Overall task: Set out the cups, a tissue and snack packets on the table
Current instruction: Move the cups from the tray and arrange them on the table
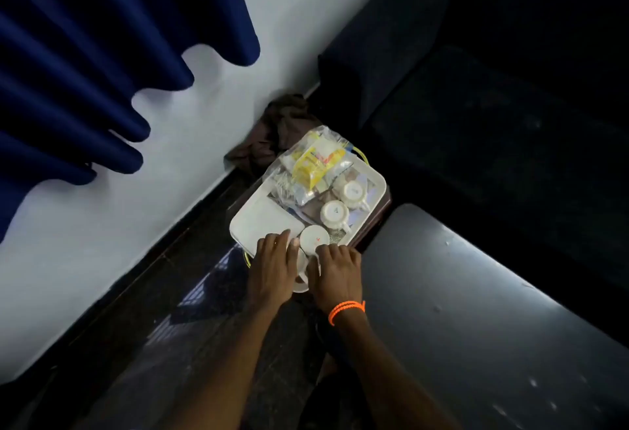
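Resting upside down, three white cups (335,212), yellow snack packets (311,166)

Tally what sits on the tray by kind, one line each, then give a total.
White cups, upside down: 3
Clear plastic bag of snack packets: 1
White tissue, folded flat: 1
Total: 5

All lie on the white tray.

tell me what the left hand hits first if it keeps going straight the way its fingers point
Probably the bare white tray: the left hand points up and away across its near edge. Farther along lie the snack packets. Depth is hard to judge from this one view.
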A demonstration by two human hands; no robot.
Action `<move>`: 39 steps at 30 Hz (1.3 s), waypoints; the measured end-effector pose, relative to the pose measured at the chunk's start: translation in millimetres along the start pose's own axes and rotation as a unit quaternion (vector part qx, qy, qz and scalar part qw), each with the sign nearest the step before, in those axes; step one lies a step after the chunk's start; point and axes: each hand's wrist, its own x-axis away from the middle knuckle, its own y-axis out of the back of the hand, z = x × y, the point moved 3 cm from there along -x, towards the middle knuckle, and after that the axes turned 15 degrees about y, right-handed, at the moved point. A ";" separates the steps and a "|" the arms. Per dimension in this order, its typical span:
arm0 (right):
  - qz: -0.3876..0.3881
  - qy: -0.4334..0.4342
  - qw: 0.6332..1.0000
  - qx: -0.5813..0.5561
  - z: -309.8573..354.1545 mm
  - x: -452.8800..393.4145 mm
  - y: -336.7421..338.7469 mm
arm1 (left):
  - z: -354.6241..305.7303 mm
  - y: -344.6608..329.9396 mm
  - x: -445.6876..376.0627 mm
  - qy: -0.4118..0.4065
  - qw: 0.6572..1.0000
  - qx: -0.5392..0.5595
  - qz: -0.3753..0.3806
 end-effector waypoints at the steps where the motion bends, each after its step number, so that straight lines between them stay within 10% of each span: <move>1: 0.002 -0.007 1.000 -0.005 4.2 1.9 -5.8 | 4.8 -2.9 -2.4 0.018 1.000 0.018 0.011; 18: -0.093 -0.076 0.970 -0.213 44.3 17.0 -26.4 | 15.7 6.2 -7.4 0.341 0.918 0.201 0.034; 25: -0.222 -0.095 0.926 -0.290 28.3 27.6 9.0 | 22.2 16.1 16.1 0.395 0.690 0.536 0.284; 28: -0.171 -0.215 0.816 -0.509 -7.3 37.9 24.8 | -9.2 3.1 26.7 0.323 0.621 0.607 0.377; 30: -0.081 -0.252 0.683 -0.681 -37.4 53.3 28.6 | -36.4 -11.0 31.4 0.259 0.635 0.583 0.436; 32: -0.062 -0.244 0.649 -0.718 -76.8 74.9 39.1 | -62.9 -30.8 35.8 0.214 0.663 0.521 0.493; 39: -0.069 -0.242 0.833 -0.492 -197.5 158.1 83.9 | -147.1 -125.1 69.6 0.017 0.801 0.258 0.541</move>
